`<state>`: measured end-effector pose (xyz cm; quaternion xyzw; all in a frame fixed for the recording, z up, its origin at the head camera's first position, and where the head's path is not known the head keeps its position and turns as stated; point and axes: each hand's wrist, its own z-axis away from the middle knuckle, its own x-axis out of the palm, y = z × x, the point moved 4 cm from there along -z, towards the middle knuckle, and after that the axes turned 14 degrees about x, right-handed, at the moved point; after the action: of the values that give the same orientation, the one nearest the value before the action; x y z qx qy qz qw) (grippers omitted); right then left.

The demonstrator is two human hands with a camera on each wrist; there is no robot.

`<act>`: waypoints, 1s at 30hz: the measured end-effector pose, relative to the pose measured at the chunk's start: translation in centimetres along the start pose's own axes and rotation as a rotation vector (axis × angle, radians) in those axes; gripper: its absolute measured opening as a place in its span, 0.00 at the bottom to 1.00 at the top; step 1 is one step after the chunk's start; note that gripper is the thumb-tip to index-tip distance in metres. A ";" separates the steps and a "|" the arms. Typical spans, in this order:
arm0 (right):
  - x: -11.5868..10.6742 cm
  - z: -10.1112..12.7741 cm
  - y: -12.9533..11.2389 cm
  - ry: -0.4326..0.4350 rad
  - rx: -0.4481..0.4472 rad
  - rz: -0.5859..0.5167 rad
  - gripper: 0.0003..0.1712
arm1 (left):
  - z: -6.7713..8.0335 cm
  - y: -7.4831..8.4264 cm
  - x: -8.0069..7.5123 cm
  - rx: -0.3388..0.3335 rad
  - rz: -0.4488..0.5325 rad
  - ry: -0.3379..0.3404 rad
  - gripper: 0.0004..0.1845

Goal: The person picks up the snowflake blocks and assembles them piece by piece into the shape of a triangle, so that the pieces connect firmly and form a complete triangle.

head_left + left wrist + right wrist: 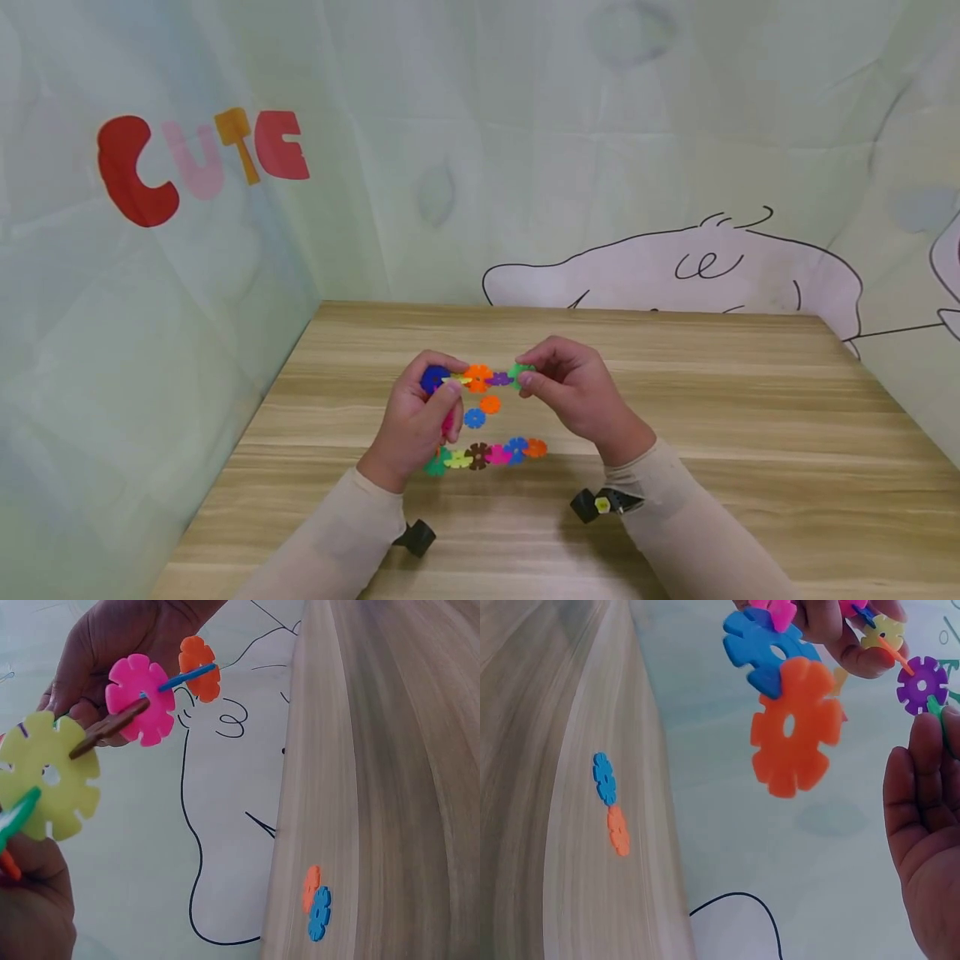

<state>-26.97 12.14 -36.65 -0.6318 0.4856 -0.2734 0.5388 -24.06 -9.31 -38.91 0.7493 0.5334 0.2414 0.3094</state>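
A chain of interlocking notched plastic discs hangs between both hands above the table. My left hand [411,421] grips it around a dark blue disc [432,380] and a yellow disc. At the upper strand's right end, my right hand [581,392] pinches a green disc [517,373], which slots into a purple disc [499,378]; an orange disc [477,377] follows. Below the left hand runs a lower strand with a brown disc [477,456], a pink disc [139,690] and a blue disc [754,646], ending free in an orange disc [795,739]. Left fingers hide part of the chain.
On the wooden table [750,433] lie a loose blue disc [474,417] and a loose orange disc [491,404], close together beyond the lower strand. A printed cloth backdrop [450,167] borders the table at the back and left.
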 end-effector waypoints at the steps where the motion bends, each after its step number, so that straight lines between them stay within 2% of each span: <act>1: 0.1 0.0 0.0 0.002 0.001 0.001 0.06 | 0.0 0.0 0.0 -0.003 0.001 0.002 0.08; 7: 0.2 0.1 0.1 0.019 -0.008 0.009 0.07 | 0.0 0.0 0.1 -0.020 -0.005 0.002 0.08; 15: 0.2 -0.1 0.4 0.026 -0.011 0.018 0.07 | 0.1 0.0 0.3 -0.010 -0.032 0.015 0.08; 24: -0.5 -0.4 0.9 0.048 0.012 0.094 0.12 | 0.2 -0.3 0.1 -0.099 -0.068 0.052 0.09; 27: -1.1 -0.6 1.5 0.052 0.021 0.093 0.13 | 0.2 -0.4 -0.1 -0.110 -0.079 0.066 0.10; 30: -1.4 -1.0 2.2 0.050 0.076 0.071 0.16 | 0.1 -0.4 -0.1 -0.108 -0.070 0.074 0.10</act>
<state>-29.05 13.16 -38.18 -0.5861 0.5105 -0.2879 0.5594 -24.28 -9.33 -39.30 0.7028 0.5568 0.2865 0.3376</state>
